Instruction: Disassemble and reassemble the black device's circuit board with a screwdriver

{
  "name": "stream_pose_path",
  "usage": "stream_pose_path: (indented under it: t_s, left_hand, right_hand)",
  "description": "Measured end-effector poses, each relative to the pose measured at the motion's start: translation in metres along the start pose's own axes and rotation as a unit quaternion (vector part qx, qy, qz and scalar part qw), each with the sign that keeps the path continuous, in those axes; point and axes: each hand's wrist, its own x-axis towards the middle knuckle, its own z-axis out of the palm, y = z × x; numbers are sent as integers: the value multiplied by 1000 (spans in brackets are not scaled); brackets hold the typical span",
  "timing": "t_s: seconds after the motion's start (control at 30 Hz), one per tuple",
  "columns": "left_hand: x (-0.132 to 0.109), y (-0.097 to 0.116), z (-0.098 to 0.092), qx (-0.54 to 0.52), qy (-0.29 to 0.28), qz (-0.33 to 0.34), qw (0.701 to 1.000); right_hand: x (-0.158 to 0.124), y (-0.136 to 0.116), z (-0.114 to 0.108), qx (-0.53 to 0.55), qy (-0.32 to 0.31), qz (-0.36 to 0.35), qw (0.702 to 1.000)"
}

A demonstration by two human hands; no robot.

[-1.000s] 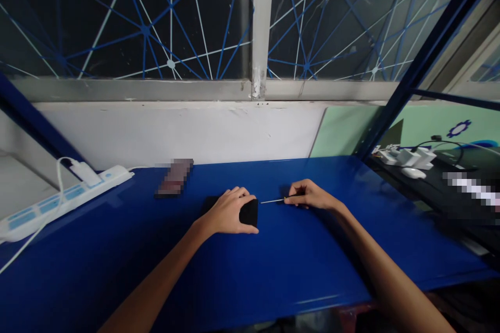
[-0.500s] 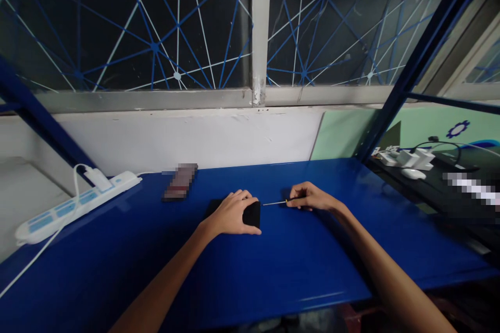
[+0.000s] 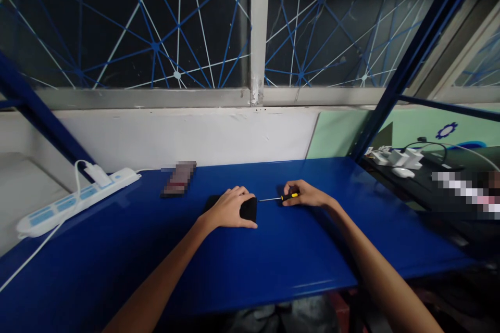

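Observation:
My left hand [image 3: 230,209] spans a flat black rectangular object [image 3: 249,210] on the blue table, fingers over its far side and thumb along its near right corner. What kind of object it is cannot be made out, since the hand covers much of it. Between the fingertips and thumb of my right hand [image 3: 307,193] is a small screwdriver [image 3: 287,197] with a black and yellow handle. Its thin metal shaft points left, lying nearly level. The tip is at the right edge of the black object; whether it touches is unclear.
A white power strip [image 3: 84,203] with a plug and cable lies at the left. Behind my left hand is a blurred-out flat item [image 3: 179,179]. Chargers [image 3: 406,158] and a white mouse [image 3: 403,172] sit on a dark surface at right. Blue frame posts flank the table [image 3: 273,265].
The screwdriver's tip has come closer to the black object's edge. More of its yellow and black handle shows now. My left hand stays on the black object; the view has shifted slightly.

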Motion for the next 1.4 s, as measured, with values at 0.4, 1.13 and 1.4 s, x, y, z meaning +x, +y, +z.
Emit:
stream_pose_path:
  t_s: [0.4, 1.13, 1.4]
  left_hand:
    - [0, 1, -1, 11, -7, 3, 1000]
    - [0, 0, 0, 6, -2, 1, 1000]
    - [-1, 0, 0, 13, -10, -8, 1000]
  right_hand:
    - [-6, -7, -6, -35, -30, 13, 999]
    - [3, 11, 1, 6, 15, -14, 1000]
    - [-2, -1, -2, -1, -8, 0, 1000]
